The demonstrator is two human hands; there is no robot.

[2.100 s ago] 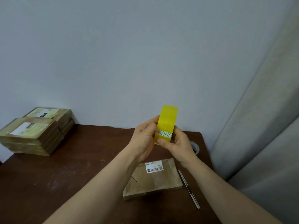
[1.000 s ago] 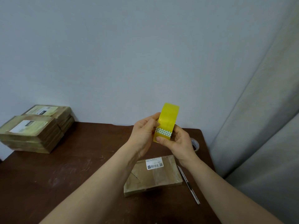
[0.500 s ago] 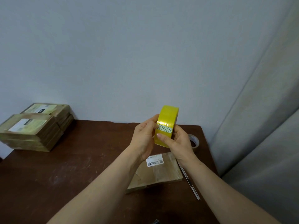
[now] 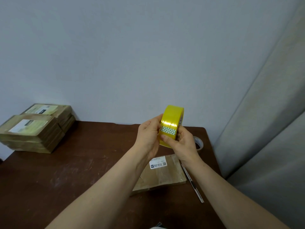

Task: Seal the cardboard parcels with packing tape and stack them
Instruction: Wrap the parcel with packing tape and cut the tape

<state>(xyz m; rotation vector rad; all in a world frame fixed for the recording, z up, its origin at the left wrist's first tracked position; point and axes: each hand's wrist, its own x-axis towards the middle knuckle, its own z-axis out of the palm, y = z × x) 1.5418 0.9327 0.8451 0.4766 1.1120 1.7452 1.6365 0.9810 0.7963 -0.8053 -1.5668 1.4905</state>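
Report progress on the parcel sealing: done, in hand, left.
Done, apparently: two stacks of parcels sit at the far left of the table. In hand: left hand and right hand hold the yellow tape roll near its green-patterned tab; no tape pulled out yet. Left: the single parcel below the forearms likely awaits taping and stacking.

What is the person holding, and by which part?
A yellow tape roll, held by both hands: the left hand pinches its left side, the right hand grips its lower part, thumb across the outer band.
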